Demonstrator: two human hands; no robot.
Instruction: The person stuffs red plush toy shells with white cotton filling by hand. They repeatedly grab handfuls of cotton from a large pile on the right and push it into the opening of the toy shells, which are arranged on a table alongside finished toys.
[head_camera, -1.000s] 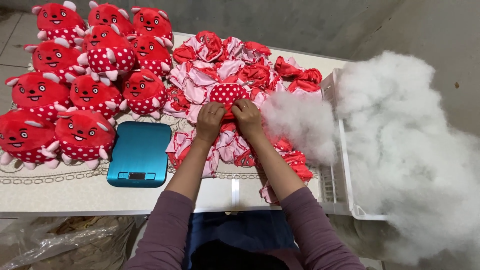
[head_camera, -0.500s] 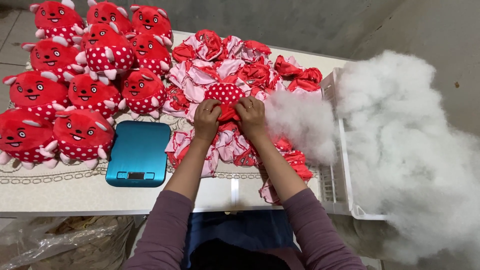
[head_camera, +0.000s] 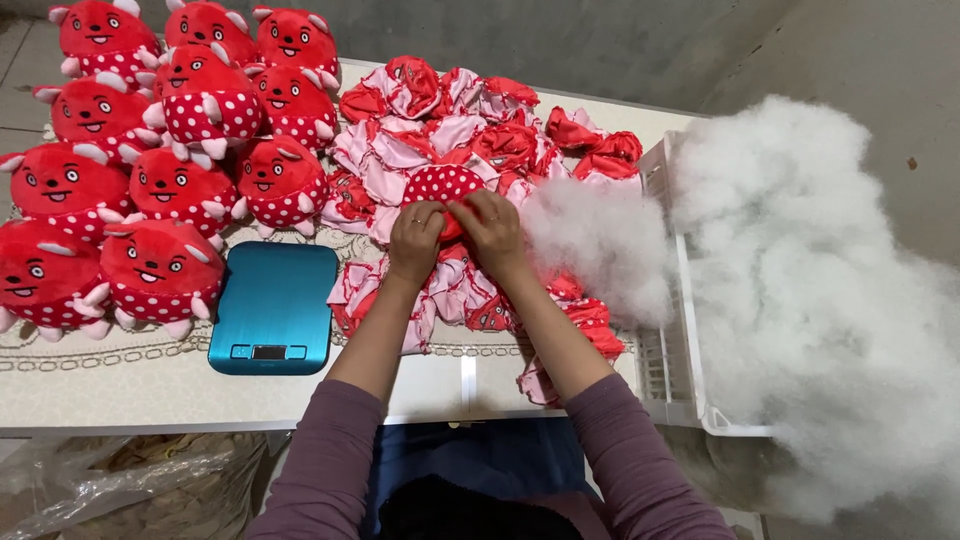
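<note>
While the left hand and right hand both pinch the red dotted toy skin, it lies just beyond the fingers, on the pile of unstuffed skins

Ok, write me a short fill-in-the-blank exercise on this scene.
1. Both hands, the left hand and the right hand, grip a red toy skin with white ____.
2. The flat scale on the table is coloured ____.
3. The stuffed toys lie on the person's ____ side.
4. The white basket holds loose white ____.

Missing words: dots; blue; left; stuffing
</note>
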